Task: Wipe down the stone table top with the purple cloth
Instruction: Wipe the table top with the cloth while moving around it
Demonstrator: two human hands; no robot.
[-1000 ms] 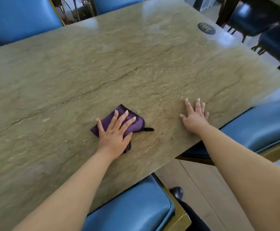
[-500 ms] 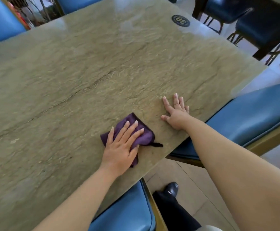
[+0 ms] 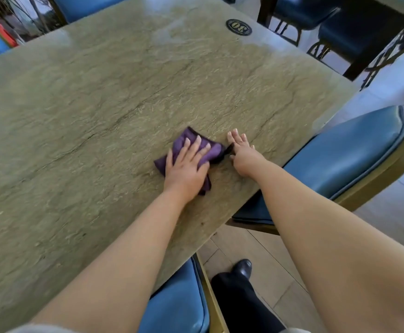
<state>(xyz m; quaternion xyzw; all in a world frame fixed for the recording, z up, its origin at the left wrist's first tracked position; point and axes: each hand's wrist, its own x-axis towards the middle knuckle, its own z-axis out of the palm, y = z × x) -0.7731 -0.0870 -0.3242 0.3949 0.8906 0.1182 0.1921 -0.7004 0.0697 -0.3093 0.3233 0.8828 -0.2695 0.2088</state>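
Observation:
The greenish stone table top (image 3: 100, 104) fills most of the head view. A folded purple cloth (image 3: 214, 150) lies on it near the right front edge. My left hand (image 3: 186, 167) presses flat on the cloth with fingers spread, covering its middle. My right hand (image 3: 243, 155) rests on the stone just right of the cloth, fingers together, touching the cloth's dark edge. The far end of the table shines with glare.
A black oval number plate (image 3: 239, 27) sits at the table's far right corner. Blue padded chairs stand at the right (image 3: 345, 152), under the near edge (image 3: 179, 301) and at the far side (image 3: 85, 6). My black shoe (image 3: 243, 266) is on the wooden floor. Dark chairs (image 3: 340, 27) stand beyond.
My left hand has slid the cloth to the right across the stone until it meets my right hand. The right hand stays planted near the table's edge.

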